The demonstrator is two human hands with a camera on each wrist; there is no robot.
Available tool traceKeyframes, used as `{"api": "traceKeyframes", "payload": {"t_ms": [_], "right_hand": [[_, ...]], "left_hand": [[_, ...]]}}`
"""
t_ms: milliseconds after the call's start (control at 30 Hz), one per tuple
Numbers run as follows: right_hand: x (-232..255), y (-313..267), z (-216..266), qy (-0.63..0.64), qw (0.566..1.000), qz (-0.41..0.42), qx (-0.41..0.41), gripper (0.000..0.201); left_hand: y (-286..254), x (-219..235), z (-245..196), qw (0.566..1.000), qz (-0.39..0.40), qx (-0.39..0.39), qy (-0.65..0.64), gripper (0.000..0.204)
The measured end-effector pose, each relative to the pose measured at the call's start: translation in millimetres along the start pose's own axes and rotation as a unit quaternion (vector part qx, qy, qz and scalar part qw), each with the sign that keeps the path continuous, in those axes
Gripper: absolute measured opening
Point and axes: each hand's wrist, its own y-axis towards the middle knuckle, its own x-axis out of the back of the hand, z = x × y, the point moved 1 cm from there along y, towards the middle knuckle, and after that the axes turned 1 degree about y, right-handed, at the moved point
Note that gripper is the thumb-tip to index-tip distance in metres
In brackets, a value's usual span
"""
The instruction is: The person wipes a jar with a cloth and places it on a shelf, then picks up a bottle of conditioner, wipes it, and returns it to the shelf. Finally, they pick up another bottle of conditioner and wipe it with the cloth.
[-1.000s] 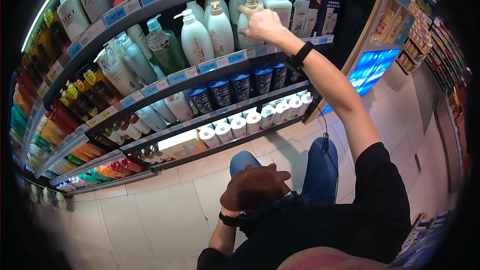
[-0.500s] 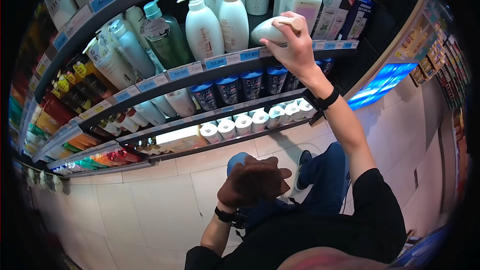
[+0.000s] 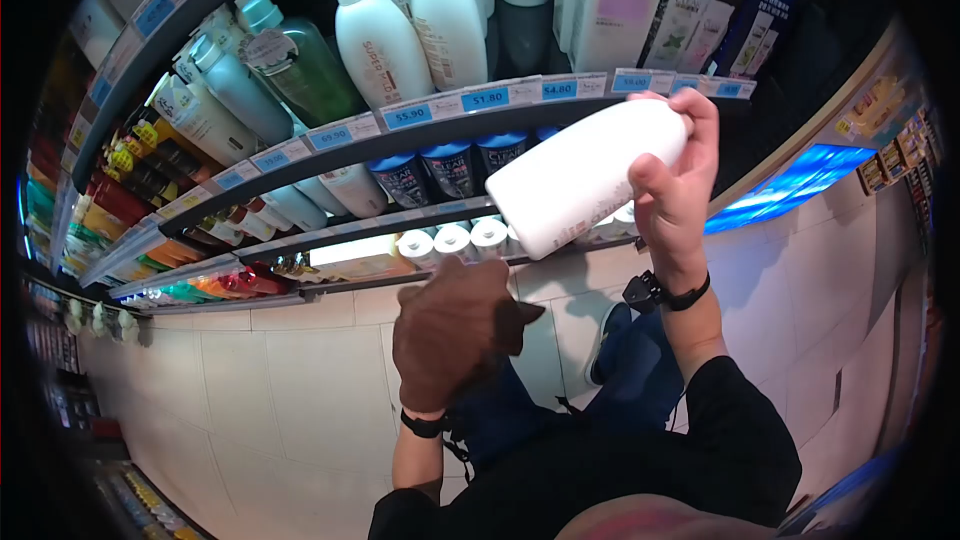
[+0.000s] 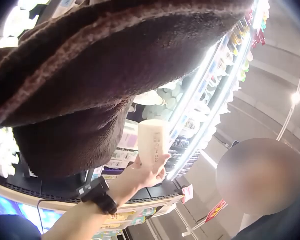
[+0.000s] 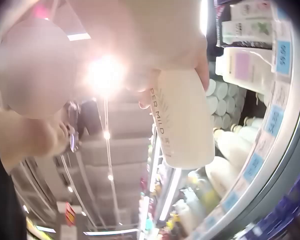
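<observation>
My right hand [image 3: 680,190] grips a white pump bottle [image 3: 590,175] round its neck end, in front of the shelf. The bottle is tilted, its base pointing down to the left, and its pump is hidden by the fingers. "MILD" lettering runs along the bottle [image 5: 182,120] in the right wrist view. A brown, fleece-like cloth covering [image 3: 455,335] with a seamed edge hides my left hand from the wrist up; I cannot tell how its fingers lie. This covered hand is below and left of the bottle. On the shelf beyond stand similar white pump bottles [image 3: 380,45].
Price labels line the shelf edge [image 3: 470,105]. A white bottle with a purple label [image 3: 620,5] and boxed products [image 3: 690,15] stand to the right. Blue bottles [image 3: 450,170] fill the shelf below. A lit blue screen [image 3: 790,185] is at the right, over tiled floor [image 3: 280,400].
My right hand has taken the white bottle off the shelf, brought it down and nearer, and turned its base to the lower left. The brown-covered left hand has risen and shifted slightly left.
</observation>
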Motion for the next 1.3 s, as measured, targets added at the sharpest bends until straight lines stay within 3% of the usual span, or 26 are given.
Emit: {"api": "traceKeyframes", "payload": {"t_ms": [167, 200, 233, 267, 367, 400, 500, 533, 567, 600, 633, 667, 700, 767, 833, 900, 933, 1000, 1133, 1200, 1233, 1300], "right_hand": [[-4.3, -8.3, -20.5, 0.161, 0.974, 0.015, -0.157, 0.065], [-5.6, -7.9, -24.6, 0.179, 0.97, 0.01, -0.166, 0.062], [-8.5, -7.8, -25.9, 0.17, 0.971, 0.002, -0.168, 0.062], [-12.1, -9.2, -25.0, 0.145, 0.976, 0.001, -0.162, 0.063], [-16.7, -15.4, -24.8, 0.077, 0.986, 0.017, -0.146, 0.068], [-18.6, -19.1, -24.3, -0.003, 0.994, 0.045, -0.104, 0.069], [-24.5, -37.0, -29.1, -0.178, 0.979, 0.099, -0.018, 0.075], [-26.2, -43.8, -28.8, -0.239, 0.964, 0.117, -0.029, 0.076], [-27.4, -49.9, -28.2, -0.299, 0.944, 0.134, -0.039, 0.076], [-29.3, -53.4, -28.6, -0.349, 0.928, 0.127, 0.034, 0.073], [-27.1, -53.9, -29.7, -0.353, 0.927, 0.123, 0.033, 0.073], [-25.1, -54.4, -30.0, -0.355, 0.921, 0.129, 0.094, 0.071], [-23.2, -56.5, -30.4, -0.356, 0.912, 0.137, 0.152, 0.069], [-17.0, -57.6, -35.0, -0.361, 0.909, 0.118, 0.171, 0.061], [-9.6, -53.3, -33.5, -0.319, 0.923, 0.137, 0.168, 0.054], [-3.0, -44.9, -29.3, -0.315, 0.924, 0.151, 0.154, 0.049], [0.2, -41.7, -28.7, -0.297, 0.935, 0.161, 0.109, 0.048], [5.5, -36.7, -36.0, -0.244, 0.951, 0.18, 0.053, 0.046], [10.1, -35.4, -57.5, -0.107, 0.978, 0.176, -0.002, 0.043], [15.4, -32.8, -70.8, -0.07, 0.98, 0.185, -0.006, 0.044], [17.1, -32.9, -75.7, -0.032, 0.98, 0.195, -0.006, 0.044], [16.3, -36.4, -79.3, 0.007, 0.981, 0.189, -0.03, 0.043]], "left_hand": [[-22.1, -12.3, 15.2, 1.0, -0.018, 0.011, 0.02, 0.046], [-17.3, -7.5, 1.4, 0.999, -0.019, 0.039, 0.005, 0.046], [10.1, 25.3, -18.3, 0.996, -0.009, -0.08, 0.039, 0.045], [11.9, 25.3, -17.1, 0.996, 0.003, -0.075, 0.044, 0.045], [17.1, 9.1, -28.0, 0.988, -0.11, 0.035, -0.101, 0.059], [18.2, 0.4, -34.3, 0.975, -0.149, 0.071, -0.149, 0.064], [22.8, -23.9, -48.0, 0.903, -0.263, 0.173, -0.291, 0.08], [25.8, -28.4, -47.1, 0.87, -0.298, 0.203, -0.336, 0.086], [25.9, -39.1, -36.4, 0.871, -0.292, 0.203, -0.338, 0.086], [22.7, -55.3, -19.8, 0.926, -0.267, 0.152, -0.22, 0.086], [25.8, -59.7, -16.0, 0.962, -0.238, 0.095, -0.097, 0.087], [23.1, -62.1, -16.3, 0.959, -0.223, 0.17, -0.051, 0.086], [24.0, -63.8, -23.8, 0.96, -0.217, 0.171, -0.054, 0.086], [25.0, -70.6, -36.4, 0.942, -0.238, 0.233, -0.043, 0.087], [21.8, -74.7, -34.9, 0.949, -0.22, 0.227, -0.011, 0.081], [23.5, -81.7, -27.6, 0.95, -0.258, 0.114, -0.133, 0.073], [24.5, -81.5, -24.4, 0.95, -0.258, 0.116, -0.134, 0.073], [27.0, -79.5, -20.7, 0.89, -0.157, 0.151, -0.402, 0.072], [27.1, -64.2, -34.3, 0.895, -0.104, 0.176, -0.396, 0.06], [16.0, -63.4, -29.2, 0.948, -0.076, 0.121, -0.283, 0.062], [8.9, -74.8, -20.7, 0.948, -0.073, 0.122, -0.284, 0.062], [-12.8, -112.8, 4.8, 0.886, -0.084, 0.163, -0.427, 0.062]]}}
